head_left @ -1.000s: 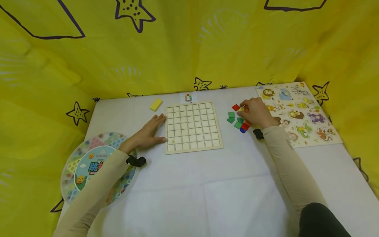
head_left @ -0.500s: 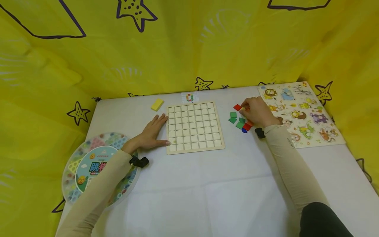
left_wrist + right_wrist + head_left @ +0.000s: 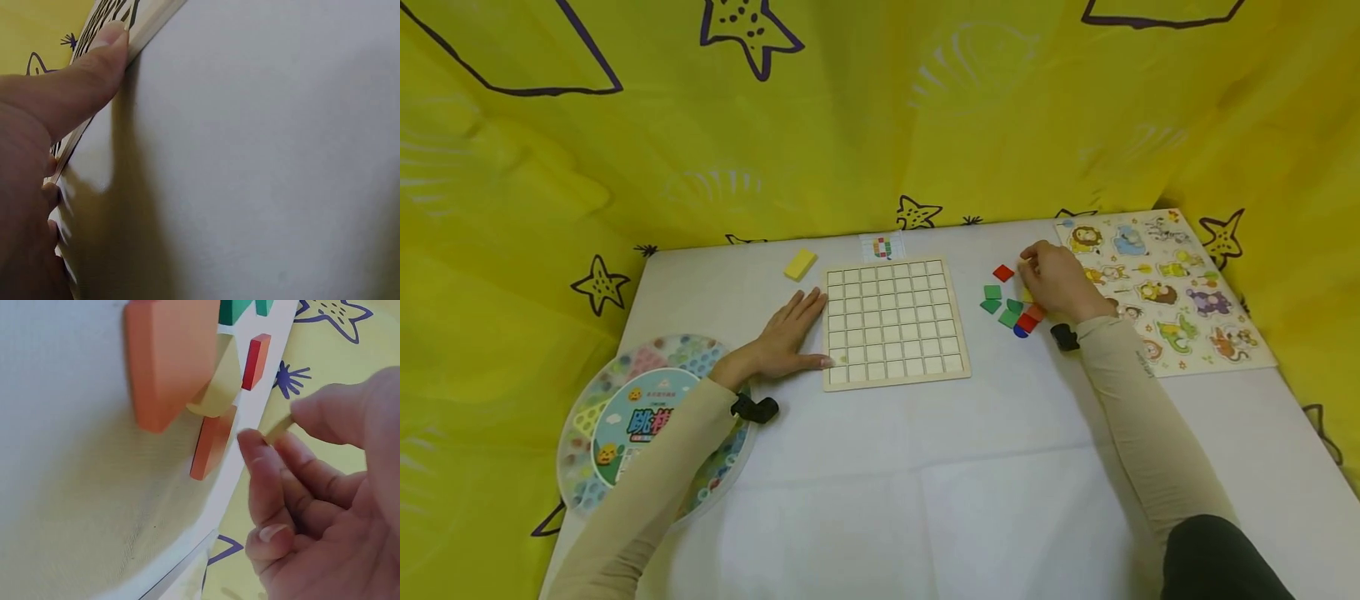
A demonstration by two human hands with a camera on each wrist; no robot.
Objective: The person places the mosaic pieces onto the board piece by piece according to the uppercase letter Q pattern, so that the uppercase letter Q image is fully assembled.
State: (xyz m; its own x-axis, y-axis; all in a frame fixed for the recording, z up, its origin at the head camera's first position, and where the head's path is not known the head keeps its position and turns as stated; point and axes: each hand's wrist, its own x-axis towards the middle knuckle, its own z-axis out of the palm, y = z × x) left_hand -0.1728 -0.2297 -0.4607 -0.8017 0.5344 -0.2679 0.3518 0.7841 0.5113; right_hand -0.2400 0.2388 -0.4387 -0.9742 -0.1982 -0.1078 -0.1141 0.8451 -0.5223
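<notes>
In the head view my left hand lies spread at the left edge of a wooden grid board. Its thumb rests on the board's rim, as the left wrist view also shows. My right hand is over the right side of a small pile of coloured pieces. Between thumb and fingertips it pinches a thin yellow piece, clear of the others. Near it lie a red square, green pieces, a blue rounded piece, an orange piece and another yellow piece.
A small pattern card lies behind the board, and a yellow block at its back left. An animal puzzle board is at the right. A round game box sits partly under the left forearm. A yellow curtain hangs behind.
My right hand has drawn slightly right from the pile with the yellow piece, uncovering more pieces. The left thumb has shifted a little onto the board's rim. The head view has shifted slightly.
</notes>
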